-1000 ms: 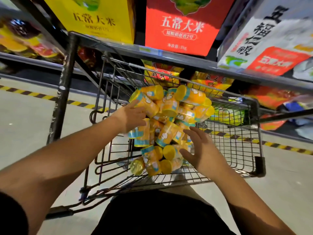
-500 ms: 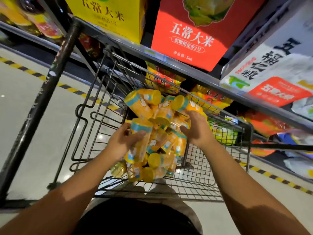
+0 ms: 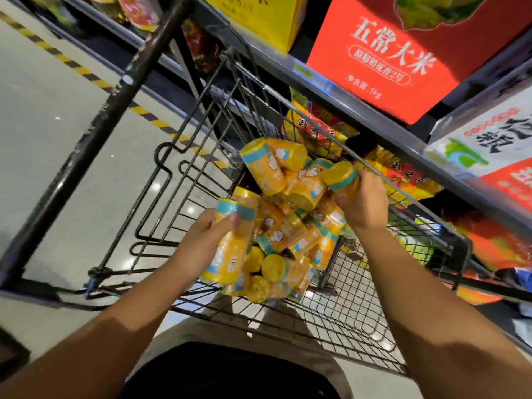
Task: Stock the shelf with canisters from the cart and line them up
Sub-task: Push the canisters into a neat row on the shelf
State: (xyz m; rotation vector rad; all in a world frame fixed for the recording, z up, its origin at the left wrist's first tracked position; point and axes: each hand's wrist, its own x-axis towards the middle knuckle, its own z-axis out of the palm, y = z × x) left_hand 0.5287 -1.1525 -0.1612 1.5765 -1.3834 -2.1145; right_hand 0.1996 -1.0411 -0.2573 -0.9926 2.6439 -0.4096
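Gripping fingers round glossy cylindrical canisters, wire-grid cart beneath

Glossy grey floor — striped hazard tape

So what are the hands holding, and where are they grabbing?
The left hand grips a teal-banded yellow plastic canister round its body; the right hand grips another yellow canister just behind its lid.

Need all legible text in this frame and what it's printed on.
"五常大米": red box, large title.
"净含量: 5kg": same red box, lower left.
Oval line under that title: too blurred.
White box: characters cut off by the frame.
Yellow box: text cut off.
Orange bags: "金" only, rest blurred.
Labels on the canisters and shelf-edge tags: too blurred.
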